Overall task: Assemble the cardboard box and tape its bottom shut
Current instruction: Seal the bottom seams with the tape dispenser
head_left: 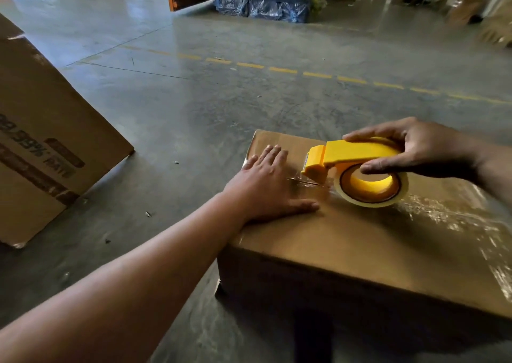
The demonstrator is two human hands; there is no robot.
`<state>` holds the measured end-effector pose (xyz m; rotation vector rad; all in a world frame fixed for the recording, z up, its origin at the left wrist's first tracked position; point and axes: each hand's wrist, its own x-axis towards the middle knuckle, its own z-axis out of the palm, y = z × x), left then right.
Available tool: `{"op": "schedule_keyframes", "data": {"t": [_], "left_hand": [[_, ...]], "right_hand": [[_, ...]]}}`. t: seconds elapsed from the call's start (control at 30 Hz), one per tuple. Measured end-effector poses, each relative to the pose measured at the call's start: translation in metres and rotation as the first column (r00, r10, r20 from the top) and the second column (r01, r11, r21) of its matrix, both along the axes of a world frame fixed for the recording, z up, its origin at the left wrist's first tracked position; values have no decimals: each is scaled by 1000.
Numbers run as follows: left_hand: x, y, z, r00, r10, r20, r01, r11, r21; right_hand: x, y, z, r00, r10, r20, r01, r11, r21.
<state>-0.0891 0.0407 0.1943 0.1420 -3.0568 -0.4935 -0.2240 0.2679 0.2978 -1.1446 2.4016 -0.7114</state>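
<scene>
My left hand [266, 185] lies flat, fingers [273, 154] spread open, on top of the brown cardboard box [346, 240] that sits on the grey concrete floor [221, 99]. My right hand [415, 146] grips the yellow plastic tape holder [349, 154] with its roll of clear tape [371, 188], which touches the box top. Shiny tape [443, 215] runs across the box. Another big brown cardboard box [47, 140] leans nearby on my left.

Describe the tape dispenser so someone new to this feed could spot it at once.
Find the cardboard box at lower right on the concrete floor. On its top face, the right hand grips the tape dispenser, opposite the flat left hand. It is the only bright yellow plastic tool, carrying a roll of clear tape.
</scene>
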Motion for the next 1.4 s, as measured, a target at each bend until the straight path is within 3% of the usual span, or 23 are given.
{"op": "schedule_keyframes", "data": {"t": [0.27,0.5,0.73,1.03,1.23,1.4], "left_hand": [[-1,0,-3,999,35,14,-34,999,-43],[0,1,1,994,42,103,-33,995,-90],[-1,6,4,982,50,183,-20,987,-159],[-2,20,13,954,56,295,29,961,-274],[-17,83,9,960,-84,267,150,960,-235],[-26,94,-2,972,-118,206,160,967,-200]], "right_hand": [[3,11,-5,990,55,-133,-58,998,-17],[-7,28,0,979,136,-149,-135,991,15],[-32,106,-1,989,83,-121,-84,996,-4],[-32,109,-12,979,133,-153,-143,988,-59],[-28,105,-10,979,118,-164,-124,992,-29],[-29,106,-9,981,103,-162,-107,994,-13]]}}
